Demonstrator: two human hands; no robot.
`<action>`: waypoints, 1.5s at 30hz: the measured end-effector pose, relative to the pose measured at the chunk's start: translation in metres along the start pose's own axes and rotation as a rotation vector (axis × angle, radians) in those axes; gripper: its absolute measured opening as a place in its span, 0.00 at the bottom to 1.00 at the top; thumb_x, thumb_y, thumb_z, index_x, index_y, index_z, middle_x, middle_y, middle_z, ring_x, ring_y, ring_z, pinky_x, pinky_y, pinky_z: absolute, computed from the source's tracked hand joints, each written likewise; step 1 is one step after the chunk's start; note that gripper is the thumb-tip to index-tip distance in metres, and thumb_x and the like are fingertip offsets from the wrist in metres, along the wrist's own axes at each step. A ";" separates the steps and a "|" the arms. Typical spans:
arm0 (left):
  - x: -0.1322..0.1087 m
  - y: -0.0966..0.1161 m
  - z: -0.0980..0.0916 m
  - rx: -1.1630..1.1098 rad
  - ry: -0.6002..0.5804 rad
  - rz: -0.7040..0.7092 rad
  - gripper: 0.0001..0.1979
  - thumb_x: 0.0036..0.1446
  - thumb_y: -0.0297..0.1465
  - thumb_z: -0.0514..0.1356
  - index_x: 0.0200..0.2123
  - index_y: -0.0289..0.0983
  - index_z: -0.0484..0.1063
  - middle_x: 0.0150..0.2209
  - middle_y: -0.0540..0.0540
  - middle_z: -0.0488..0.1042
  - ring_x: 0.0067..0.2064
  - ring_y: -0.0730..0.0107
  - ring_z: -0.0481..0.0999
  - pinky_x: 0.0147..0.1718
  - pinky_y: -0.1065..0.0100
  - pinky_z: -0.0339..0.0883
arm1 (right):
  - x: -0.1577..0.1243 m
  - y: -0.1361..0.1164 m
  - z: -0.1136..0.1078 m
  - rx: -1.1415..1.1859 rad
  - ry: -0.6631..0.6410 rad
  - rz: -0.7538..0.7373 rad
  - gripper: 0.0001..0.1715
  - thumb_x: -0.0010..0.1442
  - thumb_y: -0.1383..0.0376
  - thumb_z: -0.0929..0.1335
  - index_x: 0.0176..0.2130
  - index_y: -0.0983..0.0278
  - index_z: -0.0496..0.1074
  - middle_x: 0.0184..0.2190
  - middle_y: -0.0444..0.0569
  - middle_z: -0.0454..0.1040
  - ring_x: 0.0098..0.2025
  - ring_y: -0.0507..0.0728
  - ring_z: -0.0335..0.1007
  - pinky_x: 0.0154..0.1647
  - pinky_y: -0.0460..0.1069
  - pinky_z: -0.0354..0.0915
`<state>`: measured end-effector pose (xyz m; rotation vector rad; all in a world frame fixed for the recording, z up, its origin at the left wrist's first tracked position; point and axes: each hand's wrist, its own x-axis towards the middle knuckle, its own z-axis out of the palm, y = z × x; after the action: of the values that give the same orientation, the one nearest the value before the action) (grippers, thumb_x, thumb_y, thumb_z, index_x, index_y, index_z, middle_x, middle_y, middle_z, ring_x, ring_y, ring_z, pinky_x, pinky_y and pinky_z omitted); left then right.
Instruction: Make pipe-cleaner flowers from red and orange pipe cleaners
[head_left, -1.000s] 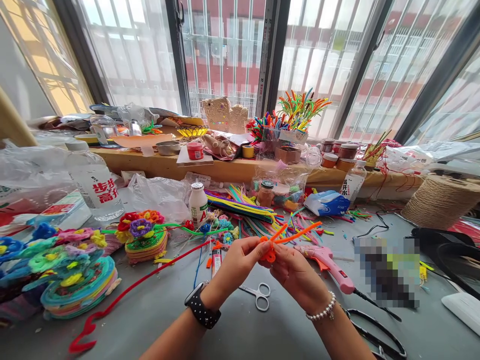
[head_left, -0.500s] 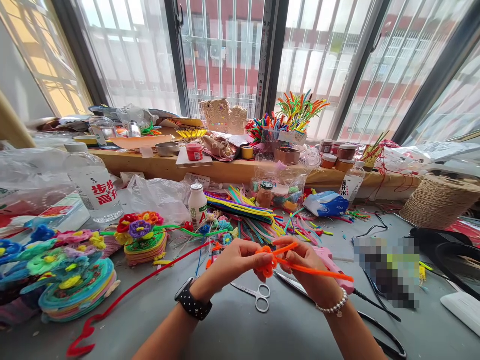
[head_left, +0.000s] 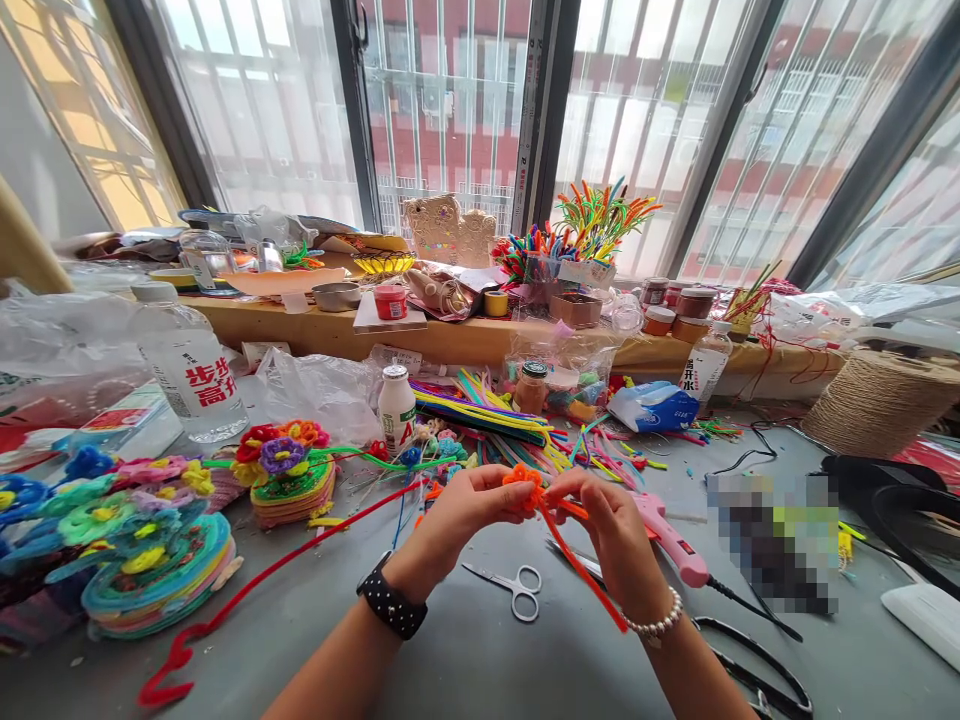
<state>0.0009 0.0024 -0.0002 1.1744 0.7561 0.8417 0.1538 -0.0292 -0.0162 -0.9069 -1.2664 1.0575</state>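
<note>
Between my two hands is an orange pipe cleaner, its one end looped into a small flower shape. My left hand pinches the flower part between thumb and fingers. The fingertips of my right hand are closed on the pipe cleaner just right of the flower, and a long loose end hangs down toward the right wrist. Below the hands lie small scissors with silver handles. A pink glue gun rests behind my right hand, partly covered by it.
Finished pipe-cleaner flowers and a layered round piece stand at left. A bent red pipe cleaner crosses the table. Loose pipe cleaners, a small white bottle and a twine spool lie farther back. Black-handled shears lie right.
Both hands have lifted slightly, with the flower part higher. The pipe cleaner's long end, which pointed right across my right hand, now slants down between the hands.
</note>
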 end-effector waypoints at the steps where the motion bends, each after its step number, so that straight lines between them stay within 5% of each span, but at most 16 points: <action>1: -0.001 0.001 -0.001 0.029 -0.010 0.000 0.11 0.41 0.35 0.61 0.25 0.32 0.72 0.23 0.49 0.70 0.27 0.74 0.67 0.30 0.72 0.61 | 0.000 0.000 -0.001 0.008 0.005 0.016 0.20 0.53 0.52 0.60 0.26 0.64 0.72 0.25 0.47 0.68 0.29 0.54 0.62 0.31 0.48 0.58; 9: -0.003 0.003 -0.008 0.222 -0.218 -0.104 0.11 0.42 0.36 0.61 0.25 0.32 0.72 0.21 0.50 0.69 0.24 0.76 0.66 0.26 0.74 0.59 | 0.000 -0.004 -0.001 -0.273 -0.227 0.069 0.18 0.52 0.55 0.62 0.19 0.64 0.63 0.15 0.41 0.61 0.18 0.48 0.53 0.18 0.44 0.50; 12: -0.003 0.000 -0.007 0.209 -0.211 -0.099 0.12 0.43 0.37 0.60 0.25 0.32 0.72 0.21 0.50 0.68 0.23 0.77 0.65 0.26 0.75 0.59 | -0.002 -0.004 0.003 -0.327 -0.181 0.033 0.18 0.53 0.56 0.62 0.19 0.64 0.61 0.15 0.40 0.58 0.18 0.48 0.51 0.18 0.45 0.48; 18: -0.002 0.001 0.000 0.144 -0.166 -0.091 0.14 0.46 0.38 0.57 0.27 0.31 0.71 0.24 0.48 0.69 0.27 0.74 0.67 0.31 0.71 0.62 | -0.002 -0.001 0.005 -0.281 -0.099 0.046 0.17 0.55 0.57 0.61 0.20 0.64 0.59 0.15 0.38 0.53 0.18 0.47 0.45 0.17 0.44 0.44; 29: -0.005 0.003 -0.002 0.192 -0.251 -0.058 0.11 0.45 0.36 0.59 0.24 0.32 0.70 0.23 0.49 0.71 0.26 0.75 0.69 0.27 0.74 0.62 | -0.003 0.000 0.006 0.119 -0.266 0.310 0.18 0.55 0.56 0.60 0.22 0.65 0.58 0.15 0.37 0.52 0.16 0.45 0.41 0.15 0.43 0.39; 45: -0.006 0.003 -0.005 0.131 -0.293 -0.132 0.10 0.42 0.35 0.61 0.24 0.32 0.71 0.21 0.50 0.70 0.24 0.76 0.68 0.27 0.73 0.61 | -0.002 0.003 0.004 -0.274 -0.194 0.012 0.18 0.54 0.55 0.60 0.21 0.65 0.59 0.15 0.38 0.55 0.17 0.46 0.48 0.16 0.43 0.48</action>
<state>-0.0066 0.0001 0.0025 1.3153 0.6453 0.5020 0.1498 -0.0304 -0.0196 -1.0366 -1.5973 1.0151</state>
